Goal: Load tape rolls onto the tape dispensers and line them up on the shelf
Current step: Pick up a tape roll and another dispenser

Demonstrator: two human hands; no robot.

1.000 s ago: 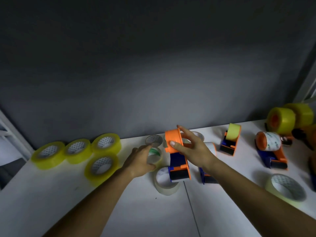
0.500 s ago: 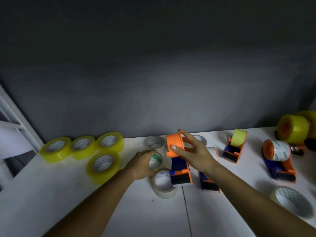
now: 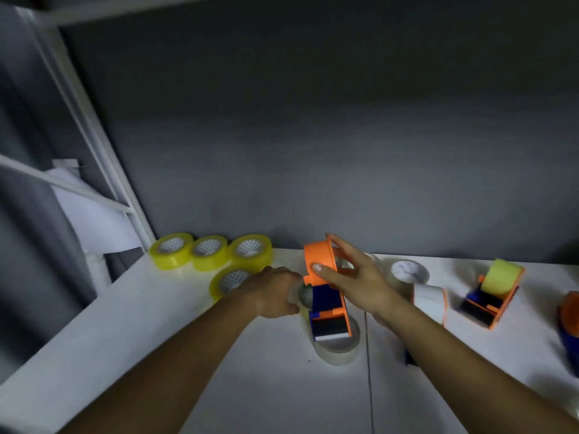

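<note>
- The right hand [image 3: 354,283] grips the orange and blue tape dispenser [image 3: 326,292] at frame centre, thumb on its round orange side.
- The left hand [image 3: 274,292] curls round a clear tape roll [image 3: 304,297] just left of it.
- Four yellow tape rolls [image 3: 216,258] sit left of centre on the white shelf [image 3: 125,339].

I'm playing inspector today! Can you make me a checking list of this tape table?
Surface: white shelf, a seam down its middle.
Job's things: empty orange dispenser held up; four yellow rolls back left; clear roll lying flat under the dispenser; loaded dispenser at right.
Clutter: white paper at left.
Hands: right hand grips the orange dispenser; left hand holds a small clear roll.
Cables: nothing seen.
Surroundings: grey wall, white frame.
</note>
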